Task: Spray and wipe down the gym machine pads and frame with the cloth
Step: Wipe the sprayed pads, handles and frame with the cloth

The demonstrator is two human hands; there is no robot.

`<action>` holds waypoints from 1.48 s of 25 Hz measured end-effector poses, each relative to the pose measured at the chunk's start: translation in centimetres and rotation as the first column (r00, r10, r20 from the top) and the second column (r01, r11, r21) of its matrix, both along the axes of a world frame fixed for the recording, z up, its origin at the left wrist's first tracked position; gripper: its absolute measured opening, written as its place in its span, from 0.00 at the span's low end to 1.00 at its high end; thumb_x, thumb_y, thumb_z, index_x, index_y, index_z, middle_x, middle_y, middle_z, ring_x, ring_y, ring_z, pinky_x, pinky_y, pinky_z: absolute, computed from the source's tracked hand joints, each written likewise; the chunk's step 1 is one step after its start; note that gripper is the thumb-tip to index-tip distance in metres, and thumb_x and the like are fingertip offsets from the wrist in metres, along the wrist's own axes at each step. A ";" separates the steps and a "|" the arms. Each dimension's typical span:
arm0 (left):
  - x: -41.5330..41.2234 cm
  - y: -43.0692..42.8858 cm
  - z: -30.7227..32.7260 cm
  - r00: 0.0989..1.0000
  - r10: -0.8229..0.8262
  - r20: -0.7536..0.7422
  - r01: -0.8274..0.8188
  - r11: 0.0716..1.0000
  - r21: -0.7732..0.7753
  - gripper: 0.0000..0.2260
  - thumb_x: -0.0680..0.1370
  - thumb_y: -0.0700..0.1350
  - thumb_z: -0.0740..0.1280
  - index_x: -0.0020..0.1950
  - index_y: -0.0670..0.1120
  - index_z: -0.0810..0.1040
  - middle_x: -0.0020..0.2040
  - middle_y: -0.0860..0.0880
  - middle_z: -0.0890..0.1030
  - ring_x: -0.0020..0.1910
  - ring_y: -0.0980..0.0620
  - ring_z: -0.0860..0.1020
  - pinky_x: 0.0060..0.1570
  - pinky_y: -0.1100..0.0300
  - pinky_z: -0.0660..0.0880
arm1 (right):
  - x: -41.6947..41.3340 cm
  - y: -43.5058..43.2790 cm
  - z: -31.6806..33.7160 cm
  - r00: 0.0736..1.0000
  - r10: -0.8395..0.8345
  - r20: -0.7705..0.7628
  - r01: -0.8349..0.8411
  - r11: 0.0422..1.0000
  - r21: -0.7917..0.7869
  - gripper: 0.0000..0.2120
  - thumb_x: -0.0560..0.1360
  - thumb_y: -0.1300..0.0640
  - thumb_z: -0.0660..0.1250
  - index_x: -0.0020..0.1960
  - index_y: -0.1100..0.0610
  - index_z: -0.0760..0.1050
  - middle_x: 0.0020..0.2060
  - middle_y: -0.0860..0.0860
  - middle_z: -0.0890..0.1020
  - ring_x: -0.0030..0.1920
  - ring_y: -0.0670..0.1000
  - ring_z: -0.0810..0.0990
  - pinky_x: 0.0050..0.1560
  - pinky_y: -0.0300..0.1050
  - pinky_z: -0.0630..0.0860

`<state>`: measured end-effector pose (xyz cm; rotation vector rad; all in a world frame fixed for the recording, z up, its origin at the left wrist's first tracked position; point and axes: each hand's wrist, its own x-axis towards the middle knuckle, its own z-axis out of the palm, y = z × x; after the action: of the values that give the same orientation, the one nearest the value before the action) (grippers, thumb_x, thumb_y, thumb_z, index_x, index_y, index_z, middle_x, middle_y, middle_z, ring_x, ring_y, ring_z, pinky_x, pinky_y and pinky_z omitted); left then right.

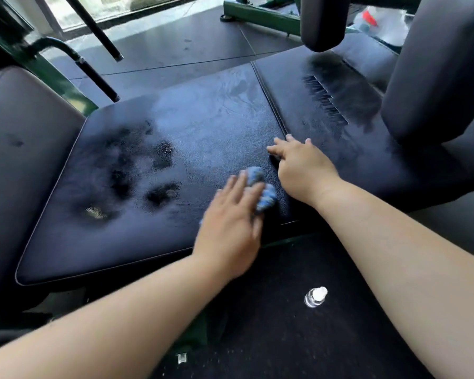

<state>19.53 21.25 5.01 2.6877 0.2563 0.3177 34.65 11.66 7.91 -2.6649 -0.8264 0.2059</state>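
The big black padded seat point(175, 149) mid-frame looks like grained vinyl to me, pebbly with a soft sheen, plus darker wet-looking blotches toward its left side. Your blue cloth point(260, 187) reads as fluffy, nubby microfibre. Up top right of centre, the dark green frame bar point(260, 19) is glossy painted metal. Lower centre, your small clear bottle with a white cap point(315, 296) looks plastic, standing on matt, speckled rubbery black flooring point(285, 346).

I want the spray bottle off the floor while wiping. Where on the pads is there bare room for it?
Bare: the left half of the seat pad, between the side pad and the left hand pressing the blue cloth, though it looks wet-spotted; also its far strip. Crowded: the near right corner, where the right hand rests by the seam.
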 end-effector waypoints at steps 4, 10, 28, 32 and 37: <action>-3.4 7.2 -1.5 0.993 -0.118 0.004 0.117 0.993 0.008 0.23 0.77 0.53 0.54 0.73 0.52 0.65 0.76 0.54 0.59 0.76 0.53 0.56 0.75 0.54 0.49 | -0.3 0.3 -0.2 1.000 0.023 -0.002 -0.023 0.999 -0.040 0.27 0.74 0.62 0.52 0.72 0.48 0.67 0.76 0.50 0.60 0.77 0.57 0.55 0.76 0.55 0.51; -0.9 4.9 -0.6 0.969 0.246 -0.038 -0.248 0.966 -0.068 0.25 0.74 0.48 0.52 0.70 0.51 0.69 0.76 0.49 0.61 0.74 0.45 0.58 0.73 0.49 0.54 | -1.8 1.7 0.0 0.996 0.035 0.085 -0.029 0.998 -0.063 0.26 0.76 0.66 0.50 0.72 0.52 0.66 0.77 0.50 0.59 0.77 0.52 0.52 0.76 0.49 0.44; -4.8 18.0 -1.6 0.737 0.610 -0.290 -0.631 0.775 0.028 0.17 0.77 0.46 0.57 0.66 0.48 0.71 0.68 0.42 0.69 0.67 0.42 0.66 0.67 0.46 0.62 | -2.8 6.4 -2.3 0.991 0.129 0.027 -0.127 0.990 -0.060 0.27 0.75 0.62 0.50 0.72 0.46 0.66 0.76 0.48 0.60 0.77 0.57 0.54 0.76 0.55 0.49; -0.2 10.5 -1.3 0.977 0.191 -0.095 -0.202 0.971 -0.130 0.23 0.75 0.50 0.58 0.70 0.54 0.69 0.75 0.49 0.64 0.73 0.49 0.62 0.72 0.53 0.58 | -3.2 6.3 -1.5 0.996 0.070 0.050 -0.075 0.992 0.101 0.25 0.77 0.63 0.53 0.70 0.49 0.70 0.74 0.48 0.66 0.75 0.53 0.62 0.75 0.50 0.54; -2.3 14.4 0.2 0.931 0.296 -0.213 -0.312 0.949 -0.046 0.40 0.73 0.60 0.68 0.78 0.55 0.49 0.77 0.52 0.59 0.77 0.53 0.52 0.74 0.49 0.41 | -4.8 6.7 0.5 0.999 -0.033 -0.004 0.033 0.949 0.313 0.21 0.79 0.60 0.55 0.69 0.48 0.71 0.69 0.50 0.74 0.68 0.52 0.70 0.68 0.44 0.63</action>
<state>17.24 35.64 5.18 2.5985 0.7364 0.1174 29.84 18.33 8.39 -2.3785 -0.7452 0.0575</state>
